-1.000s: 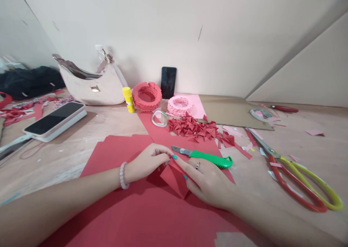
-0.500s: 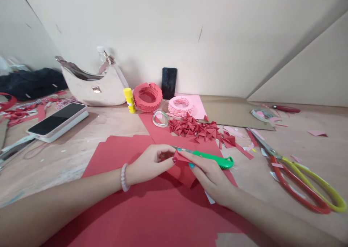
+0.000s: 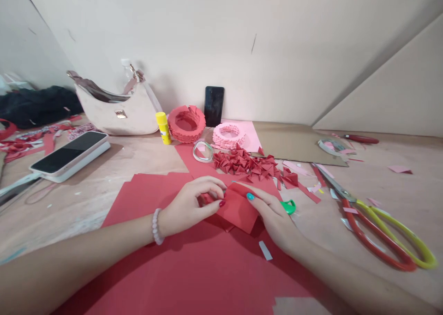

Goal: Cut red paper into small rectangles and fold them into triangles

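My left hand (image 3: 194, 204), with a beaded bracelet at the wrist, pinches the left side of a small piece of red paper (image 3: 238, 211). On its right side my right hand (image 3: 275, 215) has its fingers closed along the upper edge, where the paper looks folded over. Both hands are above large red sheets (image 3: 180, 269) spread on the table. A green utility knife (image 3: 289, 207) lies behind my right hand, which covers most of it. Just beyond is a pile of small folded red paper triangles (image 3: 245, 165).
Large scissors (image 3: 353, 199) with red and yellow handles lie at the right. Along the back are a handbag (image 3: 117, 114), a glue stick (image 3: 163, 128), a red paper ring (image 3: 187, 125), a pink paper ring (image 3: 228, 137) and a black phone (image 3: 213, 106). Cardboard (image 3: 294, 142) lies behind.
The red paper has turned so more of its face shows. My right hand has shifted slightly and now hides more of the green knife.
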